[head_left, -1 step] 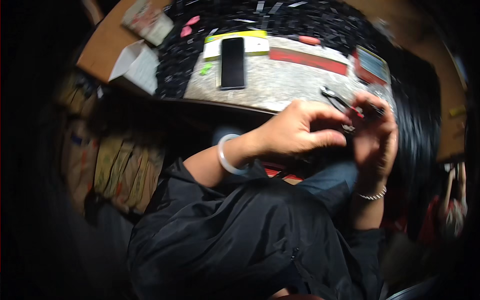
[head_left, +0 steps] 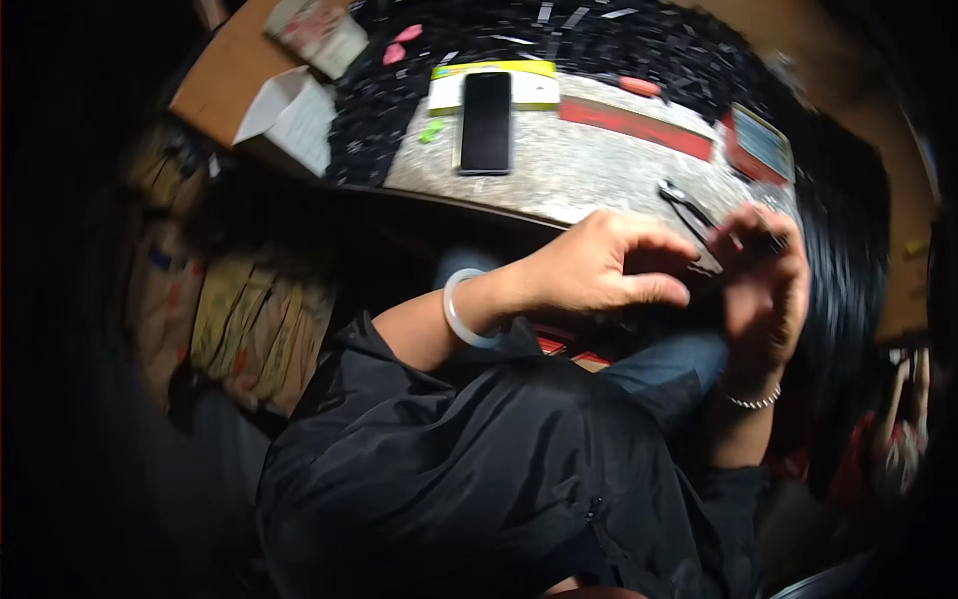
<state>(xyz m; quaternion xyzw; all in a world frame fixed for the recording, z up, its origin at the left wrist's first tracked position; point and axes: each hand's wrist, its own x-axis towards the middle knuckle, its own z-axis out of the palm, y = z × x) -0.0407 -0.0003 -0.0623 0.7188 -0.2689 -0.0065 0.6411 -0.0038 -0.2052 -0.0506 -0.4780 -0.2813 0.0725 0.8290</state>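
Your left hand (head_left: 599, 265) gapes, apart from your right hand (head_left: 766, 275); can't tell if the right's curled fingers grip anything. Pliers (head_left: 683, 203) sit just beyond, so a knuckle bump could shift them. Tiny blurry bit (head_left: 707, 268) between your hands might drop if pinched loosely.

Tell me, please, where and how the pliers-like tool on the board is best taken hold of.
Probably by the handles, coming from the near right with the right hand. The pliers-like tool lies on the pale board with its head pointing away and its handles spreading toward that hand; their ends are unclear.
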